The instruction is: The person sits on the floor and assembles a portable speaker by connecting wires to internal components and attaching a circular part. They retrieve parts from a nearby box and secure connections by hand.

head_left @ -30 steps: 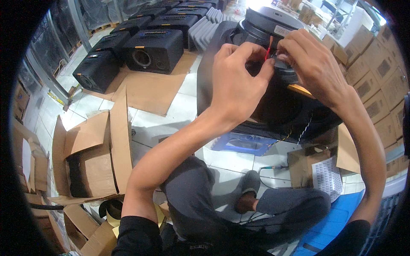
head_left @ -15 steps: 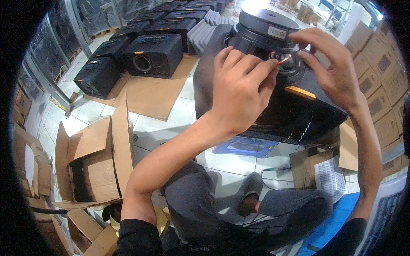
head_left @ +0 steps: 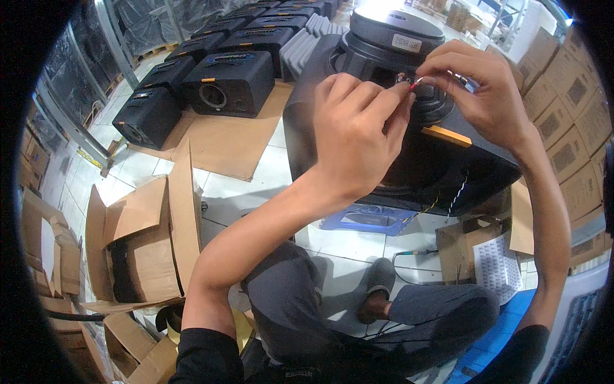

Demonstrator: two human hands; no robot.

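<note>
Head view: our left hand [head_left: 358, 137] and right hand [head_left: 483, 89] meet over the speaker driver [head_left: 400, 38] on the black cabinet [head_left: 473, 166], fingers of both pinched shut on a red-tipped wire [head_left: 417, 82] lying crosswise between them, equally near.

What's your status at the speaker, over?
Left hand and right hand both pinching a red wire end at the speaker driver. Driver sits on the black cabinet. Nothing blocking the hands.
</note>
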